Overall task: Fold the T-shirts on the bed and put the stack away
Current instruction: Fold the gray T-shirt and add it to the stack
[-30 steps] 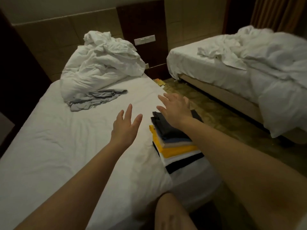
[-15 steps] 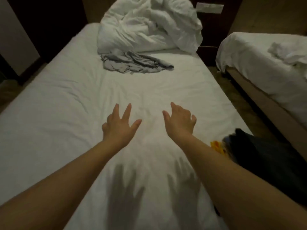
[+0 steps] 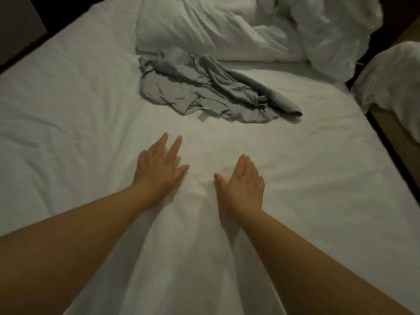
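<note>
A crumpled grey T-shirt (image 3: 204,87) lies unfolded on the white bed (image 3: 68,110), just in front of the heaped bedding. My left hand (image 3: 159,169) rests flat on the sheet with fingers spread, a short way below the shirt. My right hand (image 3: 243,185) lies flat beside it, palm down, fingers together, holding nothing. Both hands are apart from the shirt. The folded stack is out of view.
A bunched white duvet and pillow (image 3: 227,26) fill the head of the bed. A second bed with white bedding (image 3: 391,87) stands at the right across a narrow dark gap (image 3: 386,137). Dark floor shows at the upper left.
My view has swung left and forward, away from the folded stack, which has left the frame. Both hands came down from above the sheet and now rest on it, nearer the grey shirt.
</note>
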